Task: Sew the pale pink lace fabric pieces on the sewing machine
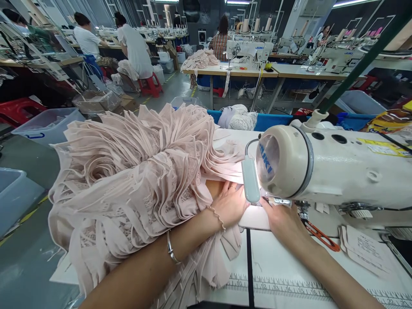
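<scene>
- Fabric in pale pink with lace panels (138, 171), heaped in a big ruffled pile left of the needle area, some of it trailing down the front too.
- Left hand (230, 204) is palm down, fingers stretched out rather than clenched, right beside the pile and near the needle. Wrist's got a beaded bracelet (217, 216) and a silver bangle (172, 248).
- Right hand (285, 219) reaches in under the machine head; fingertips are partly hidden, so can't tell if it's pinching anything.
- Cream JUKI sewing machine (347, 167) looms over both, small grey-green lamp (251, 180) by its head.
- White surface (273, 253) has a printed ruler scale (289, 288) along the front. Orange-handled metal tool (322, 236) and a stack of pale written-on slips (363, 251) sit right of the right hand.
- Further back: white lacy pieces (243, 119), a person in white (137, 49) on a red plastic stool (151, 85), more machines.
</scene>
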Action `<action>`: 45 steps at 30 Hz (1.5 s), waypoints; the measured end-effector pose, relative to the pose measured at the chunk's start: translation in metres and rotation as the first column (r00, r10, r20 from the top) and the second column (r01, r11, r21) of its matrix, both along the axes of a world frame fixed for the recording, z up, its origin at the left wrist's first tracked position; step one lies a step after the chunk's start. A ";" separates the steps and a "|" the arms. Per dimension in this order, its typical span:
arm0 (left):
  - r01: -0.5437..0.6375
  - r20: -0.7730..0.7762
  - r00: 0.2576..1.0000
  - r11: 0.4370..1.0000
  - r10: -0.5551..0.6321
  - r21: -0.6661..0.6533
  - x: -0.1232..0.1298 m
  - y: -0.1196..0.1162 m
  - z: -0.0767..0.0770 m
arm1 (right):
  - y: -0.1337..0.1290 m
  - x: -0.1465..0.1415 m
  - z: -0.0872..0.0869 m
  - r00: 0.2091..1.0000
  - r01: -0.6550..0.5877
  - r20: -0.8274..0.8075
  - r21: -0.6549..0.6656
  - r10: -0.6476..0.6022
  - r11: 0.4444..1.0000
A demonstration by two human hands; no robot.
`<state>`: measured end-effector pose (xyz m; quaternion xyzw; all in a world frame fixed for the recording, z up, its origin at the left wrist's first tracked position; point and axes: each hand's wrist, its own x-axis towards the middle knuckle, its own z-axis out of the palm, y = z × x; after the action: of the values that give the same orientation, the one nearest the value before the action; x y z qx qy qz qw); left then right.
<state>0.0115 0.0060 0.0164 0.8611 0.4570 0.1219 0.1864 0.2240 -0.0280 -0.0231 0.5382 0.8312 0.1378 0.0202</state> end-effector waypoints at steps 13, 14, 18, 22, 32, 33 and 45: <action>0.002 -0.052 0.999 1.000 -0.003 -0.018 0.001 -0.001 0.006 | 0.003 0.005 -0.002 1.000 0.009 -0.025 -0.028 -0.010 1.000; 0.004 -0.051 0.999 1.000 -0.005 -0.014 0.001 -0.001 0.006 | 0.004 0.006 -0.004 1.000 0.011 -0.021 -0.027 -0.011 1.000; -0.102 0.021 0.995 0.992 0.101 0.070 0.001 0.001 0.005 | 0.007 0.007 -0.007 1.000 0.014 -0.024 -0.037 -0.015 0.999; -0.265 -0.001 0.964 0.962 0.266 0.060 0.004 0.022 0.005 | 0.014 0.000 0.001 0.994 0.041 -0.096 -0.113 -0.052 0.993; -0.083 -0.362 0.919 0.976 0.153 0.201 0.013 0.002 0.031 | 0.001 0.004 -0.002 0.833 -0.338 -0.403 0.173 0.379 0.925; -0.055 -0.404 0.905 0.979 0.133 0.199 0.008 -0.016 0.035 | -0.004 -0.002 0.002 0.773 -0.447 -0.413 0.182 0.481 0.876; 0.363 -0.236 0.887 0.915 -0.397 -0.177 -0.054 -0.061 0.058 | -0.013 -0.014 0.031 0.808 -0.455 -0.345 0.149 0.477 0.878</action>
<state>-0.0429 -0.0551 0.0743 0.9286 0.3070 -0.0636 0.1983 0.2104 -0.0414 0.0075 0.3344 0.9217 0.0584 -0.1877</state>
